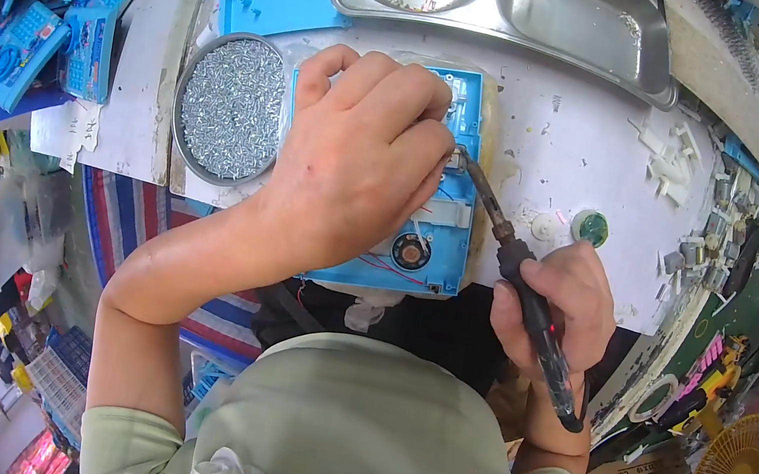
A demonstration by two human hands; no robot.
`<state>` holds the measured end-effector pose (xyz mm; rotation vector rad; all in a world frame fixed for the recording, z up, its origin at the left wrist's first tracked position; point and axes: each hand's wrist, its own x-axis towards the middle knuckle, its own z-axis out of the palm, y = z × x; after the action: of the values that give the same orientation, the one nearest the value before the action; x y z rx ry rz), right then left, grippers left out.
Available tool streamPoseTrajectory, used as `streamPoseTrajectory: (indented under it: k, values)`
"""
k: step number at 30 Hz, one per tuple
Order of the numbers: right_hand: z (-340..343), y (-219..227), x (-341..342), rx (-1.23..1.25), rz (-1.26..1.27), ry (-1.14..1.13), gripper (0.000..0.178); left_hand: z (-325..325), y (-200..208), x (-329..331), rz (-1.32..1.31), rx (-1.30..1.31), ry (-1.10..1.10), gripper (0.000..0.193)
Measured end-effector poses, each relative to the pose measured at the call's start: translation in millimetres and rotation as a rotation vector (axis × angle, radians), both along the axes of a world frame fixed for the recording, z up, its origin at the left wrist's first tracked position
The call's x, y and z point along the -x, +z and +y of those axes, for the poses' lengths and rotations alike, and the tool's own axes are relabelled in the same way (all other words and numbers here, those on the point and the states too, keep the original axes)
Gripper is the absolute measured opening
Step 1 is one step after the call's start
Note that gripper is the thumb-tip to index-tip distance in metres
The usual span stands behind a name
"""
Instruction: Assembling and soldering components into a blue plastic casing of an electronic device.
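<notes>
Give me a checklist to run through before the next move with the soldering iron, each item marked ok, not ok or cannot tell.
1. Soldering iron secured: ok; the right-hand grip is closed around its black handle.
2. Generous gap between iron's working end and left-hand fingers: not ok; they are close together in this view.
3. Left-hand grip hold: cannot tell; its fingertips are hidden over the blue casing.
4. Speaker uncovered: ok; its round face shows in the casing.
5. Screw dish away from the iron: ok; it sits left of the casing, the iron right.
</notes>
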<state>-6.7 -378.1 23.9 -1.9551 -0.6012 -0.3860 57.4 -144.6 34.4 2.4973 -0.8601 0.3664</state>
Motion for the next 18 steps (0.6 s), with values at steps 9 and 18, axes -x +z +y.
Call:
streamPoseTrajectory:
  k: [9, 18]
  values:
    - [-2.4, 1.4, 1.1, -0.010, -0.016, -0.019, 0.039, -0.3, 5.1, -0.6, 0.006, -0.009, -0.003, 0.021]
    - [-0.3, -1.9, 3.1, -0.007, 0.020, -0.008, 0.038, 0.6, 7.0, -0.3, 0.024, -0.025, -0.014, 0.026]
